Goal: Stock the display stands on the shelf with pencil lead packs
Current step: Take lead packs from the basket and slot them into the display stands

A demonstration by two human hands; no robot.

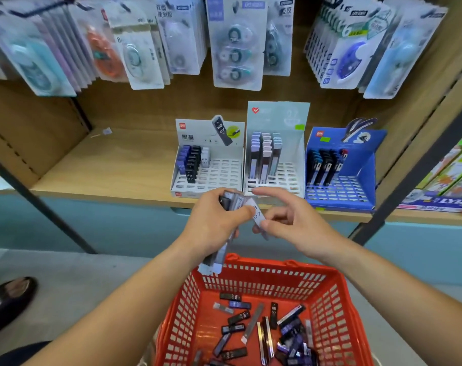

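Three display stands sit on the wooden shelf (113, 170): a white stand (219, 175) at the left, a pale green stand (290, 154) in the middle and a blue stand (362, 180) at the right, each partly filled with lead packs. My left hand (214, 223) grips a bundle of lead packs (231, 202) just below the shelf edge. My right hand (290, 220) pinches one pack (257, 213) marked 0.7 beside the bundle. Below, a red basket (327, 294) holds several loose packs (264, 331).
Blister cards of correction tape (235, 48) hang above the stands. A dark metal post (39, 204) slants at the left, another (409, 186) at the right. Colourful boxes (451, 180) fill the far right shelf. A dark shoe (5, 302) rests on the floor at the left.
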